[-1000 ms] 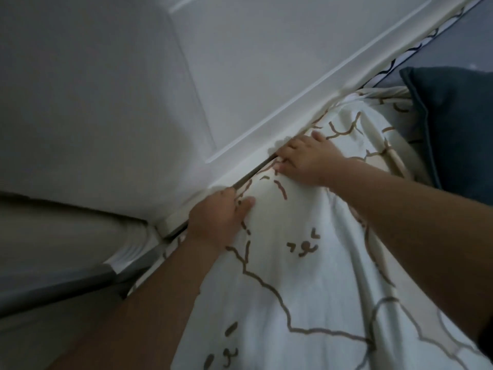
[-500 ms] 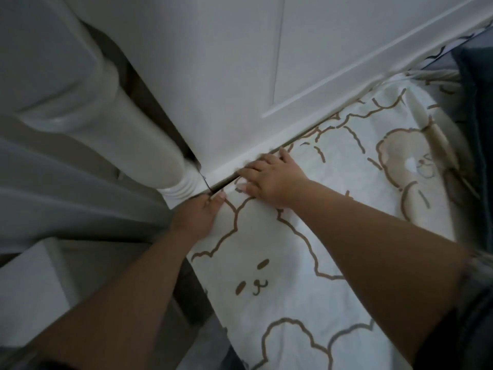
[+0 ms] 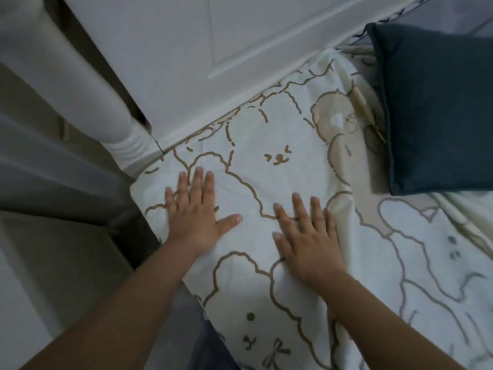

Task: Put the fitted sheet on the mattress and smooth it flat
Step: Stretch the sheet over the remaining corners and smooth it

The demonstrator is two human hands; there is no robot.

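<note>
The fitted sheet (image 3: 269, 169), cream with brown outlined bear drawings, covers the mattress corner beside the white headboard. My left hand (image 3: 196, 213) lies flat on the sheet near the corner's left edge, fingers straight and spread. My right hand (image 3: 306, 236) presses flat on the sheet a little to the right, fingers straight. A raised fold of the sheet (image 3: 344, 161) runs from the headboard down past my right hand. The mattress itself is hidden under the sheet.
A white panelled headboard (image 3: 240, 49) with a round corner post (image 3: 88, 84) stands behind the corner. A dark teal pillow (image 3: 437, 108) lies at the right. Grey curtain folds (image 3: 53, 182) hang on the left, next to the bed's side.
Both hands have left the gap at the headboard, where they pressed the sheet's edge, and moved back onto the top surface. They now lie flat and spread on the sheet.
</note>
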